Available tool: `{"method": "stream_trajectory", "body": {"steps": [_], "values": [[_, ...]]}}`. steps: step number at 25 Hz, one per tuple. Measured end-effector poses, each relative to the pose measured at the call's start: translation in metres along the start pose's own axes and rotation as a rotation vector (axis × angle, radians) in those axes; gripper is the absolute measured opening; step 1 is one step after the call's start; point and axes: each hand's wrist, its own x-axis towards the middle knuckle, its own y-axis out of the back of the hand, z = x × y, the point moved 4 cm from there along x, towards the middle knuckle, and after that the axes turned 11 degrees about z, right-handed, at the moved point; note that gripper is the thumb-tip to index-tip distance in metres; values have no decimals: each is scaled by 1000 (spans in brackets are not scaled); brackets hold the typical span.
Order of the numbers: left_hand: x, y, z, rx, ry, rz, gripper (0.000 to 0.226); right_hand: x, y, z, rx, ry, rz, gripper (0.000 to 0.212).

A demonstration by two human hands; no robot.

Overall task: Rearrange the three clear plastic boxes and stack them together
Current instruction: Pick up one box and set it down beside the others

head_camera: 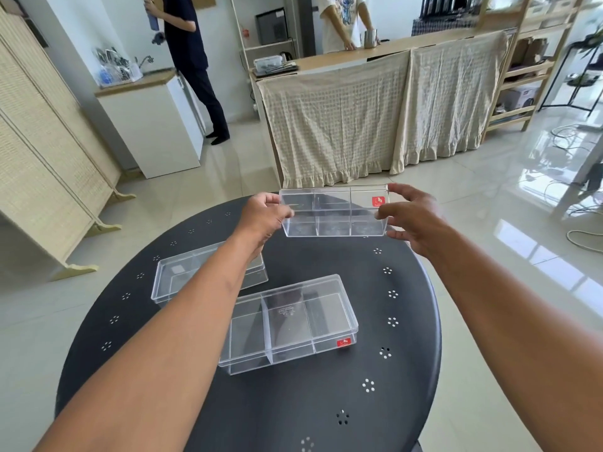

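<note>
A clear three-compartment plastic box with a red sticker [334,210] is held up, tilted, above the far edge of the round black table [326,412]. The left hand [264,220] pinches its left end and the right hand [414,220] clasps its right end, fingers closed on the walls. A second divided box [290,324] lies flat near the table's centre. The third box [176,278] rests towards the left edge, partly hidden by the left forearm, close to the second; whether they touch is unclear.
</note>
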Motion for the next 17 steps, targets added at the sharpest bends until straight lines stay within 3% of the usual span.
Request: {"method": "stream_trajectory", "body": {"steps": [4,9,17], "values": [[-3,9,-9,-85,39,-7,3,-6,-2,9,57,27,30,61],[-7,9,-26,-62,106,52,25,-13,-9,25,148,33,83,2],[-15,-3,-40,351,45,58,9,-2,-2,59,52,41,184,17]]}}
